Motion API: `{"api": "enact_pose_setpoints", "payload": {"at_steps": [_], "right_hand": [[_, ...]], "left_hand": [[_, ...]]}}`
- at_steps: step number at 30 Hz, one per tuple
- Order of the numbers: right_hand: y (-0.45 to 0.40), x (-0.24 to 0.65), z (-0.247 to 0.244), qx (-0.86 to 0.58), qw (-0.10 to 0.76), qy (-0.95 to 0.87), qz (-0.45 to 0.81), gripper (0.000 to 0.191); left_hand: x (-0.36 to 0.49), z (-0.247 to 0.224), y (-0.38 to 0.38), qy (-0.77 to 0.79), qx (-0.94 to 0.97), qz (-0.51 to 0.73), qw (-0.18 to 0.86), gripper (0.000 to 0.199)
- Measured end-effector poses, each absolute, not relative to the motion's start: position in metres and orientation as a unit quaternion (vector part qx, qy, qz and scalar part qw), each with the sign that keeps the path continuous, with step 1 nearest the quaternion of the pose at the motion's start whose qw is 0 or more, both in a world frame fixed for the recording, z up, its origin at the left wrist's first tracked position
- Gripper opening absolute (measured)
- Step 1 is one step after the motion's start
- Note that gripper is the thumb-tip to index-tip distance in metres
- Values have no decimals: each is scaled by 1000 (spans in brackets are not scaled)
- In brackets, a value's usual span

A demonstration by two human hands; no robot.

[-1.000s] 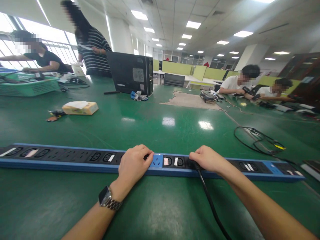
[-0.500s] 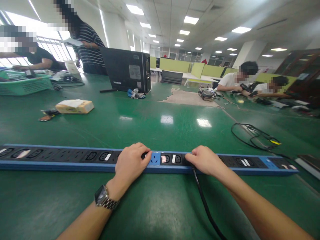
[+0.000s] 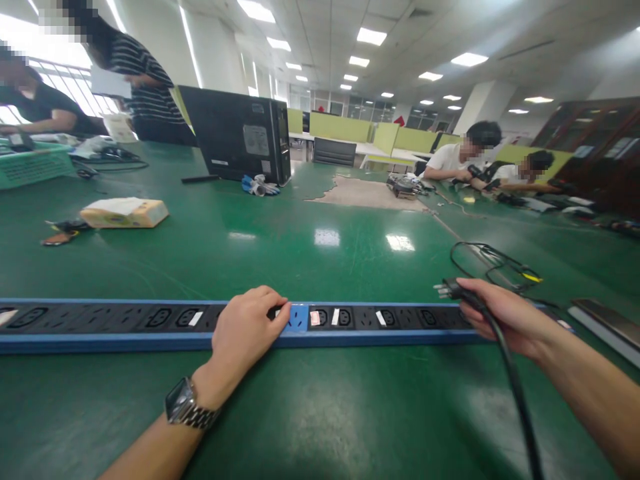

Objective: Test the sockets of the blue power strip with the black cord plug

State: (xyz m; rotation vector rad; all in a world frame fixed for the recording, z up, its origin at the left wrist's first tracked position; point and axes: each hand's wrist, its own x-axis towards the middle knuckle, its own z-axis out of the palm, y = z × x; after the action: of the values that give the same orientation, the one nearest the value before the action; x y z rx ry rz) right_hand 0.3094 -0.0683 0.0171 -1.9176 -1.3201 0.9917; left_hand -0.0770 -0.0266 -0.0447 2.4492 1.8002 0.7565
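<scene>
A long blue power strip (image 3: pixel 350 339) with black sockets lies across the green table. My left hand (image 3: pixel 253 320), with a watch on its wrist, is closed over the strip, its thumb beside the blue socket (image 3: pixel 299 319). Its fingertips are partly hidden. To the right, my right hand (image 3: pixel 505 317) grips a black plug (image 3: pixel 453 288) just above the strip, the metal pins pointing left. From the plug a thick black cable (image 3: pixel 517 393) runs down past the bottom edge of the view. Small white labels stick to several sockets.
A coiled black cable (image 3: pixel 493 257) and a dark flat object (image 3: pixel 607 327) lie at right. Farther back are a tissue pack (image 3: pixel 125 212), gloves (image 3: pixel 260 185), a black computer case (image 3: pixel 235 137) and a green basket (image 3: pixel 35 165). Several people are around the table.
The plug has come out of the strip's socket in my right hand and moved right. My left hand stays on the strip. The view has shifted slightly right.
</scene>
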Motion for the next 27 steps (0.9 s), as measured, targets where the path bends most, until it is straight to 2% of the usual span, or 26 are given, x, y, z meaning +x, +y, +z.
{"api": "enact_pose_setpoints", "payload": {"at_steps": [3, 7, 10, 16, 23, 27], "right_hand": [[-76, 337, 5, -744, 235, -487, 393, 43], [-77, 345, -4, -745, 170, -587, 267, 43], [-72, 343, -6, -734, 156, -621, 227, 44], [-65, 341, -8, -726, 145, -624, 251, 41], [-59, 339, -17, -725, 86, -664, 162, 36], [-66, 331, -19, -727, 82, -673, 105, 32]], "left_hand": [[-77, -45, -27, 574, 782, 242, 3, 26], [-76, -43, -28, 580, 779, 239, -1, 26], [-76, -43, -29, 581, 778, 237, -4, 27], [-76, -44, -28, 580, 778, 241, -3, 26], [-77, -42, -29, 579, 779, 242, -1, 27], [-76, -42, -30, 576, 780, 245, -4, 27]]}}
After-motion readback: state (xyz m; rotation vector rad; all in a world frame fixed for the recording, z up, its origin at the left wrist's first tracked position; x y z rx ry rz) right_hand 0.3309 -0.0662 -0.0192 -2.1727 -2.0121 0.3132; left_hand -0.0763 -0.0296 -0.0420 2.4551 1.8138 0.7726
